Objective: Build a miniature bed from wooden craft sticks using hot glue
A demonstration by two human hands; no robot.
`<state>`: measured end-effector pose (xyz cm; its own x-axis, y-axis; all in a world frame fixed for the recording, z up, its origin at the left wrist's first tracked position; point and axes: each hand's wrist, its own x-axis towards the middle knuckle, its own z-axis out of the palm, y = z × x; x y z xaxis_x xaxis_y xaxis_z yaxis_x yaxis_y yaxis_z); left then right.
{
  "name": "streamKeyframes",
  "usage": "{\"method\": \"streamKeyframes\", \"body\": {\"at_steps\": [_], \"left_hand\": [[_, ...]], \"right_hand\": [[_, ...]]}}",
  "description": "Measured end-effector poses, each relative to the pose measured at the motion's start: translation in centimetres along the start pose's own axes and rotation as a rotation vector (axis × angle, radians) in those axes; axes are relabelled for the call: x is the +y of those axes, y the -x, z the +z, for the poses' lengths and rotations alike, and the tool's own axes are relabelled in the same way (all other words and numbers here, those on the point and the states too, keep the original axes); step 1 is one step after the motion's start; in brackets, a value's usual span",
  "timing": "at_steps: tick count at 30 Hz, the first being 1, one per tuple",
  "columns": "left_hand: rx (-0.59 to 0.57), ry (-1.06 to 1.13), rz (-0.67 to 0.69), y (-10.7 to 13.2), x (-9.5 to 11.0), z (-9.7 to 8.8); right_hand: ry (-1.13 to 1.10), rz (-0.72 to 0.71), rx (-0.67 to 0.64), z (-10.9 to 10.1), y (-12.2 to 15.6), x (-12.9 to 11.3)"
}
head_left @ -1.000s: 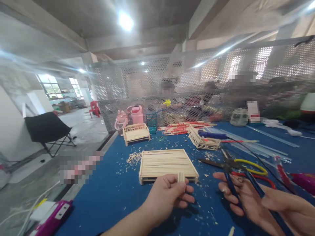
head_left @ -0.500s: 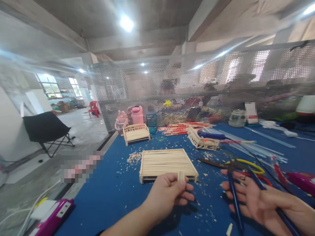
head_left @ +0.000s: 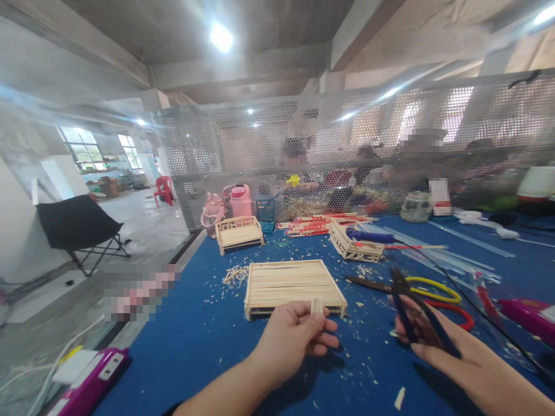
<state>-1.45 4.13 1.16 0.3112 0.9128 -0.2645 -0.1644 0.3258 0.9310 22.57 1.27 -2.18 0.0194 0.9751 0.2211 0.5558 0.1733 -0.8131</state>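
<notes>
Between thumb and fingers, my left hand (head_left: pixel 297 335) pinches a few short wooden sticks (head_left: pixel 317 306), their ends pointing up. Just behind it lies a flat platform of wooden sticks (head_left: pixel 295 284) on short legs. My right hand (head_left: pixel 437 341) is wrapped round dark blue-handled pliers (head_left: pixel 403 306), jaws pointing away from me and handles spread. Beyond the pliers rest scissors (head_left: pixel 373 284) with a yellow and a red handle loop. A small stick bench (head_left: pixel 239 234) stands at the back left, and another stick piece (head_left: pixel 353 245) at the back right carries a blue glue gun (head_left: pixel 370 236).
Red-tipped sticks (head_left: pixel 318 224) are piled against the perforated metal screen (head_left: pixel 255 144). Clear glue sticks (head_left: pixel 451 254) lie at the right. Wood scraps litter the blue tabletop (head_left: pixel 186 346). Purple power strips (head_left: pixel 93 381) sit at both sides. People work behind the screen.
The pliers have turned in my right hand, from lying loosely across the open fingers to being gripped by their handles. My left hand keeps its pinch on the sticks.
</notes>
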Motion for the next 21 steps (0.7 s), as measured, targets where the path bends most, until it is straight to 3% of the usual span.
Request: {"method": "streamKeyframes", "body": {"at_steps": [8, 14, 21], "left_hand": [[-0.024, -0.067, 0.0, 0.0, 0.4, 0.2], [-0.081, -0.058, -0.003, -0.1, 0.0, 0.1], [-0.113, -0.084, 0.013, -0.2, -0.1, 0.1]], "right_hand": [[0.362, -0.115, -0.167, 0.1, 0.0, -3.6], [0.488, -0.179, -0.214, 0.2, 0.3, -3.1], [0.527, -0.278, -0.156, 0.6, 0.2, -2.8]]}}
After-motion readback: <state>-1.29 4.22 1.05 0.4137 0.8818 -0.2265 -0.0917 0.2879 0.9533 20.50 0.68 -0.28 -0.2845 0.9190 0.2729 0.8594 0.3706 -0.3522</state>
